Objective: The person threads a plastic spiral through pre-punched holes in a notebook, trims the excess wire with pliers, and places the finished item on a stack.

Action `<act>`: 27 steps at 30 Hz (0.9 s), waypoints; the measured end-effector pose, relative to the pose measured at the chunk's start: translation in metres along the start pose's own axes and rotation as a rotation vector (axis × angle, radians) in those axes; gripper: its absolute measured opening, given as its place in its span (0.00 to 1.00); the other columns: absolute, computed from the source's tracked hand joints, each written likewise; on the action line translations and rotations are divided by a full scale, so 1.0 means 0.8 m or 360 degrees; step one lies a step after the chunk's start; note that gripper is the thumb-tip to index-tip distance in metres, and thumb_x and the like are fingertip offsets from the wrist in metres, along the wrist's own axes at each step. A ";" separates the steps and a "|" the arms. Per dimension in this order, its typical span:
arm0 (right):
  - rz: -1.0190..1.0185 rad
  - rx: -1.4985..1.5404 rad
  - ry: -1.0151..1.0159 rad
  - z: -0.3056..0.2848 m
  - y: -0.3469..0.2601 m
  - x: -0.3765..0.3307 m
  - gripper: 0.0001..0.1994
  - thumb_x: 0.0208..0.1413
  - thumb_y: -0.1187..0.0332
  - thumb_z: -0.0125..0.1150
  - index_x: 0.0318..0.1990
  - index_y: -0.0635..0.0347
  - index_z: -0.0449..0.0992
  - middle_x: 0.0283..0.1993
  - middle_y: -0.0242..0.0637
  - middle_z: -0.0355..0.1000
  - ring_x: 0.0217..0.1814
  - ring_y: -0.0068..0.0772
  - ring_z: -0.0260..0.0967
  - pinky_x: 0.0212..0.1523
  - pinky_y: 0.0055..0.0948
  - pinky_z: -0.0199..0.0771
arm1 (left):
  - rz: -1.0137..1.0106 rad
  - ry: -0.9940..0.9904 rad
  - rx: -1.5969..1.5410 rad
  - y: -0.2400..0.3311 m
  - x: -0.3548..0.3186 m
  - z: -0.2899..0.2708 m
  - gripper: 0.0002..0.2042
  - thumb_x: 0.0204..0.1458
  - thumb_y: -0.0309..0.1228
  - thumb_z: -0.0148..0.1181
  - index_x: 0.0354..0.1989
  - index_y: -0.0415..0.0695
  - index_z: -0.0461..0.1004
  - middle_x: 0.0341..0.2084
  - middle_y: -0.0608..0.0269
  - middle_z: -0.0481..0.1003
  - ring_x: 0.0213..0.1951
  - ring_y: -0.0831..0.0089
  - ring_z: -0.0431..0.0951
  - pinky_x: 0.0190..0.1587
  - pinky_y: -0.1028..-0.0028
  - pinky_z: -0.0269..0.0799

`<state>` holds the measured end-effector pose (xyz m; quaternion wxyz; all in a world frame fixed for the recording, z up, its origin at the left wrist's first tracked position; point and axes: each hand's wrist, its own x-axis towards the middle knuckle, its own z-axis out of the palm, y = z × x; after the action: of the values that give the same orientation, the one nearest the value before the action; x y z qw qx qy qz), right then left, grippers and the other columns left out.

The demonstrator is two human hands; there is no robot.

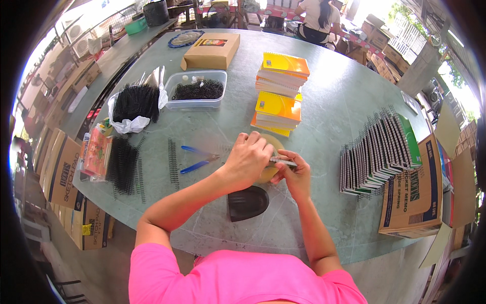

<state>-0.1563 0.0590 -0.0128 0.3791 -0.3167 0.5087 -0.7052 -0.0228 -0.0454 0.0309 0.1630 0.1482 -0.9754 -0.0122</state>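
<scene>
In my right hand (293, 172), a small notepad (284, 162) is gripped edge-on between thumb and fingers. My left hand (249, 158) is closed at the notepad's near-left end, its fingers curled; what they pinch is hidden. A faint blur shows just left of that hand. Under both hands lies a round yellowish disc (267, 176). To the left are blue-handled pliers (200, 161), jaws toward my left wrist. A black wire coil (173, 163) lies beyond them. Close in front of me rests a dark, curved, rubbery-looking piece (248, 203).
Yellow-orange notepads (278, 106) stand stacked ahead. Spiral-bound pads (374, 154) lean in a row by an open carton (417, 195) at right. At left are black coils (123, 164), a plastic bag of coils (135, 104), a clear tub (196, 104) and a cardboard box (212, 50).
</scene>
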 end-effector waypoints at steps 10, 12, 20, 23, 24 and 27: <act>-0.0025 -0.0018 0.0030 -0.001 0.004 0.005 0.09 0.51 0.76 0.62 0.40 0.66 0.72 0.28 0.36 0.73 0.16 0.22 0.70 0.13 0.17 0.66 | 0.0048 0.0126 -0.0046 -0.006 -0.001 -0.012 0.13 0.42 0.28 0.59 0.39 0.42 0.73 0.33 0.61 0.71 0.46 0.61 0.67 0.48 0.64 0.60; 0.0042 -0.0121 -0.0050 -0.013 0.017 0.006 0.09 0.52 0.75 0.62 0.40 0.66 0.72 0.29 0.37 0.73 0.16 0.23 0.70 0.14 0.18 0.66 | 0.0071 0.0244 -0.0133 -0.005 0.000 -0.012 0.13 0.43 0.29 0.59 0.39 0.42 0.73 0.32 0.61 0.71 0.46 0.61 0.68 0.48 0.64 0.60; -0.0028 -0.0128 -0.0061 -0.014 0.014 0.007 0.10 0.53 0.76 0.59 0.43 0.67 0.71 0.30 0.39 0.73 0.19 0.24 0.72 0.16 0.18 0.70 | 0.0032 0.0257 -0.0109 -0.005 0.001 -0.003 0.10 0.46 0.34 0.59 0.34 0.43 0.72 0.30 0.62 0.70 0.45 0.61 0.68 0.47 0.64 0.60; -0.0049 -0.0109 -0.0125 -0.018 0.019 0.006 0.11 0.54 0.76 0.59 0.44 0.67 0.71 0.29 0.39 0.73 0.20 0.24 0.72 0.17 0.18 0.71 | 0.0016 0.0440 -0.0161 -0.002 0.006 0.000 0.11 0.46 0.35 0.60 0.34 0.43 0.72 0.31 0.62 0.71 0.42 0.62 0.69 0.44 0.64 0.61; -0.0083 -0.0067 -0.0138 -0.014 0.018 0.006 0.11 0.54 0.76 0.59 0.45 0.67 0.71 0.29 0.39 0.73 0.21 0.24 0.72 0.18 0.19 0.71 | 0.0000 0.0358 -0.0144 -0.004 0.004 0.003 0.11 0.46 0.36 0.60 0.33 0.44 0.71 0.30 0.62 0.71 0.42 0.63 0.70 0.44 0.64 0.61; -0.0028 -0.0028 0.0010 0.002 0.005 0.001 0.11 0.55 0.72 0.59 0.44 0.67 0.70 0.28 0.40 0.74 0.19 0.25 0.71 0.19 0.21 0.72 | -0.0023 0.0186 -0.0144 -0.008 0.001 0.009 0.12 0.46 0.39 0.59 0.30 0.44 0.71 0.30 0.62 0.71 0.40 0.64 0.71 0.41 0.65 0.62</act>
<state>-0.1544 0.0569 -0.0162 0.3685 -0.3221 0.5133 -0.7050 -0.0241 -0.0524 0.0236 0.2261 0.1482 -0.9615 -0.0489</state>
